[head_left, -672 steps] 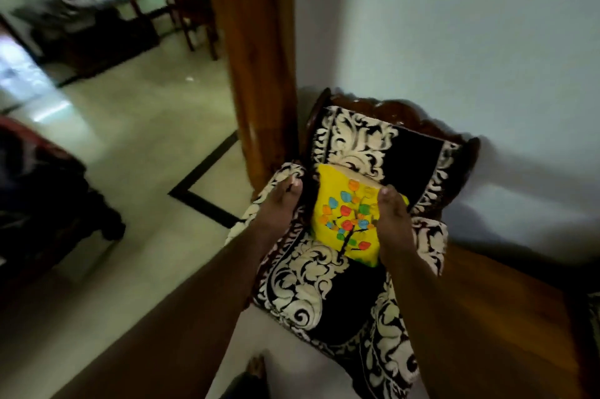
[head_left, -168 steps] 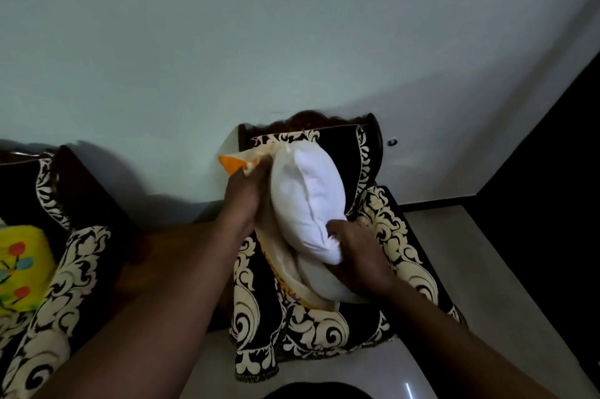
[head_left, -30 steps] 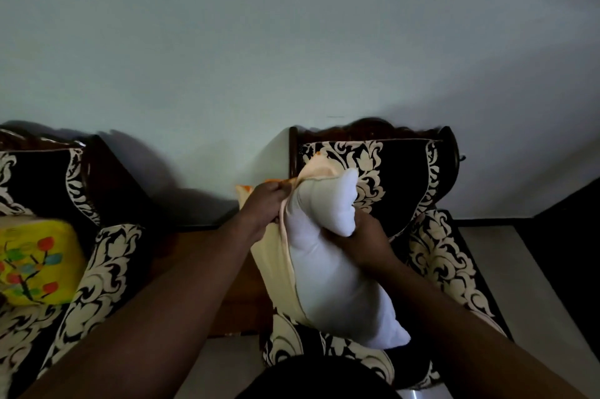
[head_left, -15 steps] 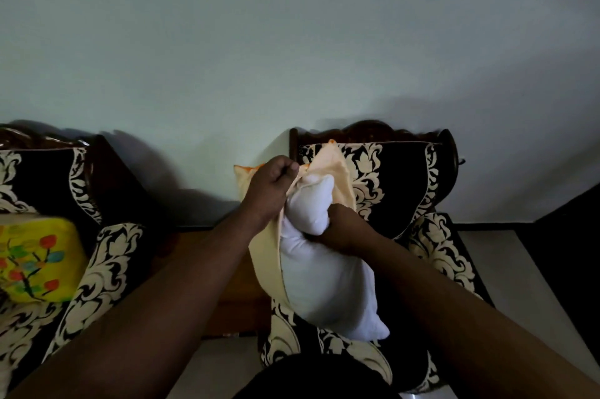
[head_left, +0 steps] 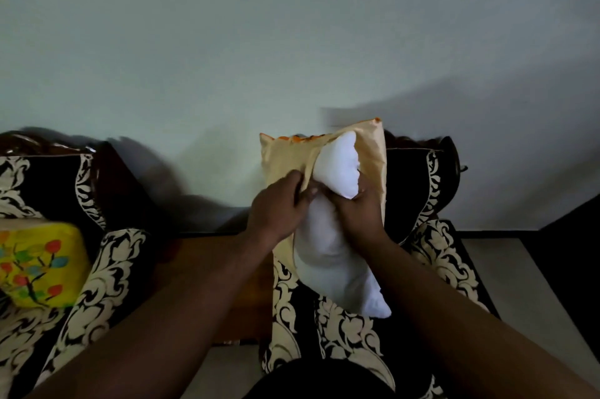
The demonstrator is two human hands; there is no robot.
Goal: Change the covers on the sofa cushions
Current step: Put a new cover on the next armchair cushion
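I hold a white cushion insert (head_left: 328,249) upright in front of the right armchair (head_left: 431,255), half inside a cream cover (head_left: 285,155) with an orange edge. My left hand (head_left: 279,207) grips the cover's open edge at the insert's left side. My right hand (head_left: 357,207) grips the insert's upper part, and its fingertips are hidden behind the white fabric. The insert's lower corner hangs out below the cover. A yellow cushion (head_left: 35,268) with a colourful tree print sits on the left armchair (head_left: 107,272).
A wooden side table (head_left: 207,255) stands between the two black-and-cream patterned armchairs. A plain pale wall (head_left: 292,41) is right behind them. Light floor (head_left: 506,272) shows at the right, next to a dark area at the far right.
The cover has been drawn further up and spread over the insert's top, now showing a flat square top. My left hand has dropped a little beside my right hand.
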